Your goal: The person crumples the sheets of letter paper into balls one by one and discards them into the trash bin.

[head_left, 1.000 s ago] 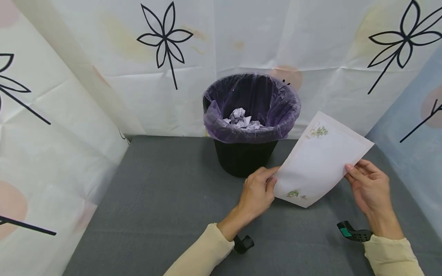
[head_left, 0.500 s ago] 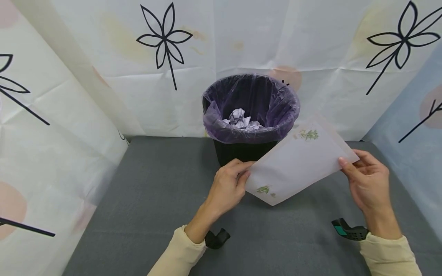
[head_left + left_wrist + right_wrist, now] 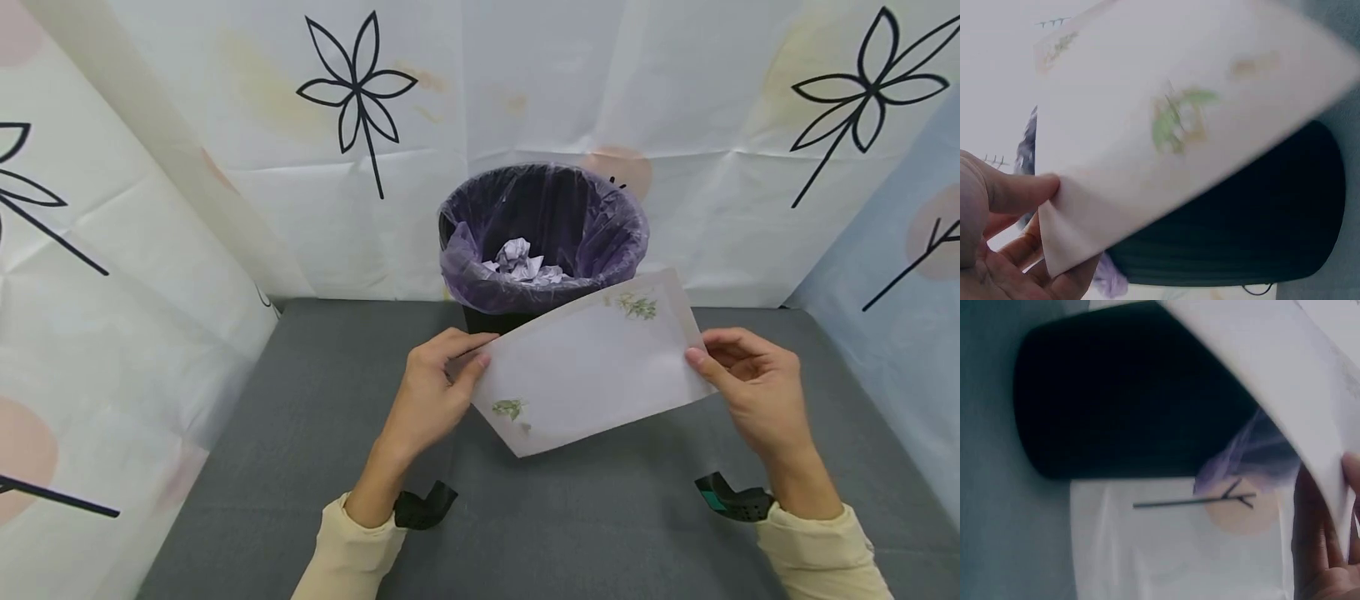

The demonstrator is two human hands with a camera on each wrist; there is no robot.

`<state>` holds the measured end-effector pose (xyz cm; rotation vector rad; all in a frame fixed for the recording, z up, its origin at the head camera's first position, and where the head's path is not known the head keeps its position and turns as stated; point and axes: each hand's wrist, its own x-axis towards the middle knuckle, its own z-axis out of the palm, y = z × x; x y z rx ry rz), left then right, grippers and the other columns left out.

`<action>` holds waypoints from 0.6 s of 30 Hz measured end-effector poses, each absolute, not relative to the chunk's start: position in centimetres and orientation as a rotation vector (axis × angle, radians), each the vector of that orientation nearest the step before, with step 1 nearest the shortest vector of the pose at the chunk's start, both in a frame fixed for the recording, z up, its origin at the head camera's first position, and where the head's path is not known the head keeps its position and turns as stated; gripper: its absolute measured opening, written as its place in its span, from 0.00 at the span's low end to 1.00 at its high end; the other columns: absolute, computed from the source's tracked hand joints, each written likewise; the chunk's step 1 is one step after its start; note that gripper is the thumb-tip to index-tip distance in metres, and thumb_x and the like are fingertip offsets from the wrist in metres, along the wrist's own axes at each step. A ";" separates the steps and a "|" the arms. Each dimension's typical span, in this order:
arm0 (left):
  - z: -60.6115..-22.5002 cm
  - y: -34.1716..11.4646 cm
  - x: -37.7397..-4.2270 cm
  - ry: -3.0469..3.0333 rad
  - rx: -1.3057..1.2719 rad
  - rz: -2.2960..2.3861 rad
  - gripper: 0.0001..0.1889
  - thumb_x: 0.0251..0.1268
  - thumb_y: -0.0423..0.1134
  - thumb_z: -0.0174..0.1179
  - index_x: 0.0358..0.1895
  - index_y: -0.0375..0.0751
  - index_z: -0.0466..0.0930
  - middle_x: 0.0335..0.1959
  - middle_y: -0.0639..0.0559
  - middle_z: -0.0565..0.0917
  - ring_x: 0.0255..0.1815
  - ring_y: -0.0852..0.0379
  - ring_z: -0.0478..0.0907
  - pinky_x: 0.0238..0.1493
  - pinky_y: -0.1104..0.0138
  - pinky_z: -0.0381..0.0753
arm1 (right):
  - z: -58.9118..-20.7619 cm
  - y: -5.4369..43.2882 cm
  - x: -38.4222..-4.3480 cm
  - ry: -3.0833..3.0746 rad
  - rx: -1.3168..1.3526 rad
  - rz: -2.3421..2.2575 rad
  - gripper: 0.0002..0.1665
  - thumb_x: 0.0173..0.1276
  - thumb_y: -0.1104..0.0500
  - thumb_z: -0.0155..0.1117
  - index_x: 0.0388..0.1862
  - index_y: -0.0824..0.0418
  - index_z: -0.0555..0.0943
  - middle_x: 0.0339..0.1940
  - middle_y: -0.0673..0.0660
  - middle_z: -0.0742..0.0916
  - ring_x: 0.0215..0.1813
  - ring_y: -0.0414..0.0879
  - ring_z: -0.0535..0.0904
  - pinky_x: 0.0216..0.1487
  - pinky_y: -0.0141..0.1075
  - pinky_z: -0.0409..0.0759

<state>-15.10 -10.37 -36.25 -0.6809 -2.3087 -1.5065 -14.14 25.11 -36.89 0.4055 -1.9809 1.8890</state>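
Note:
A sheet of white paper (image 3: pixel 592 367) with small green leaf prints near two of its corners is held up in front of the trash bin. My left hand (image 3: pixel 431 387) pinches its left corner, thumb (image 3: pixel 1029 190) on the printed face and fingers behind. At the other end my right hand (image 3: pixel 757 387) pinches the right edge between thumb and fingers. The black bin (image 3: pixel 1129 394) has a purple plastic liner (image 3: pixel 480 279) folded over its rim. Inside lie several crumpled white papers (image 3: pixel 517 258). The sheet hides most of the bin's lower body in the head view.
A dark grey cloth (image 3: pixel 322 433) covers the table. Behind it hangs a white backdrop (image 3: pixel 247 217) with black flower outlines, and a bluish panel (image 3: pixel 900 258) borders the right side. Each wrist carries a black strap mount (image 3: pixel 735 500).
Both hands have moved left with the paper, the left hand farther. The sheet has turned from a steep slant to nearly sideways, and now overlaps the bin's front.

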 end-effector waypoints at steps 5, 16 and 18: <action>-36.3 -11.6 -15.2 -2.212 -0.550 -1.682 0.16 0.63 0.28 0.70 0.55 0.35 0.86 0.42 0.44 0.87 0.35 0.55 0.83 0.26 0.71 0.76 | -37.1 23.7 -14.4 -1.780 0.360 2.058 0.08 0.64 0.83 0.62 0.42 0.83 0.80 0.37 0.58 0.90 0.37 0.44 0.88 0.35 0.32 0.86; -37.7 -13.1 -15.4 -2.079 -0.339 -2.110 0.15 0.61 0.22 0.68 0.52 0.24 0.82 0.38 0.34 0.86 0.33 0.57 0.86 0.34 0.59 0.88 | -37.6 22.0 -14.6 -1.606 0.210 2.230 0.08 0.65 0.83 0.60 0.41 0.80 0.81 0.36 0.60 0.89 0.39 0.46 0.88 0.37 0.36 0.87; -37.7 -13.1 -15.4 -2.088 -0.354 -2.096 0.12 0.62 0.22 0.68 0.49 0.22 0.83 0.37 0.34 0.86 0.33 0.57 0.86 0.33 0.60 0.87 | -37.7 21.9 -14.6 -1.605 0.218 2.243 0.08 0.65 0.83 0.60 0.42 0.80 0.81 0.37 0.60 0.89 0.40 0.46 0.88 0.37 0.36 0.87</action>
